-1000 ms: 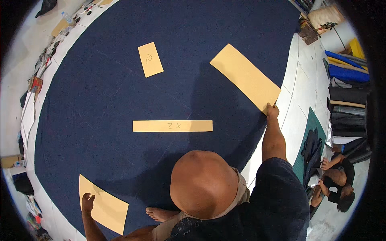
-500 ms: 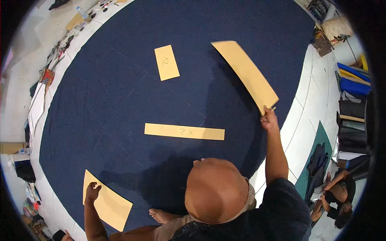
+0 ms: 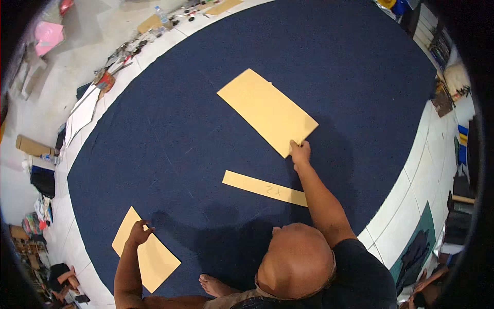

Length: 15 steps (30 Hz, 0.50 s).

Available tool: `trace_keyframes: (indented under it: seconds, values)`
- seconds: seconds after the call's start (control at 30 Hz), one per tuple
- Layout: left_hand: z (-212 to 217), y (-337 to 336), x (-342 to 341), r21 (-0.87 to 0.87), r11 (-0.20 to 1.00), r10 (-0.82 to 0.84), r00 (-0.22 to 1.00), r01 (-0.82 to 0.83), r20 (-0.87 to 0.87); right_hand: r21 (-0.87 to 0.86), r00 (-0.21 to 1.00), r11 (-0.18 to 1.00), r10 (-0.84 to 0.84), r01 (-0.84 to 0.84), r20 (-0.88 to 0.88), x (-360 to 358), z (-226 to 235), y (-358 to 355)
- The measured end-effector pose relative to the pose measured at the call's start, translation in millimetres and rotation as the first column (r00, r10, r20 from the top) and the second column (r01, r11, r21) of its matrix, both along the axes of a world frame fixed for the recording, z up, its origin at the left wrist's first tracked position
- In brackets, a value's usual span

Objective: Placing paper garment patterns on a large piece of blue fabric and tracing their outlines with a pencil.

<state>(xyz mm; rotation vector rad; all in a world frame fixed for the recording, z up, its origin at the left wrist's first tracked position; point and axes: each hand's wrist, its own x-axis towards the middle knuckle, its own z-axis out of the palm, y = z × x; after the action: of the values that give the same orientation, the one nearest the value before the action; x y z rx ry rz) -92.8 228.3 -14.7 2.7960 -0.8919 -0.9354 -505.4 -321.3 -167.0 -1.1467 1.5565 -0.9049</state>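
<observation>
My right hand grips the near corner of a large plain yellow card rectangle held over dark navy cloth. Just a sliver of something yellow shows past its far edge; the smaller card piece seen there earlier is covered. A long narrow yellow card strip with pencil marks lies on the cloth nearer me, its right end behind my right forearm. My left hand is over another yellow card piece at lower left. Its fingers are loosely curled and apart near the card's right edge, apparently holding nothing.
The cloth spreads over white floor tiles. A bare foot is on its near part. Along the left lie a red tin, white sheets and a plastic bottle. People sit at the lower edges, beside a green mat at right.
My right hand has brought the large card leftward, over the smaller marked piece. My left hand has shifted toward its card's right edge. The whole view has turned and shifted.
</observation>
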Motion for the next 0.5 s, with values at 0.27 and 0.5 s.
trace_keyframes:
  seconds: [0.27, 0.5]
  values:
    - [-5.8, -73.5, 5.3, -0.023, 0.963, -0.263, 0.958, 0.267, 0.116, 0.199, 0.948, 0.958, 0.247, -0.207, -0.200, -0.8, 70.2, 14.5]
    - [-56.8, -255.2, -28.2, -0.334, 0.942, 0.086, 0.984, -0.030, 0.154, 0.285, 0.951, 0.919, 0.212, -0.272, 0.226, -7.8, 73.6, 4.5]
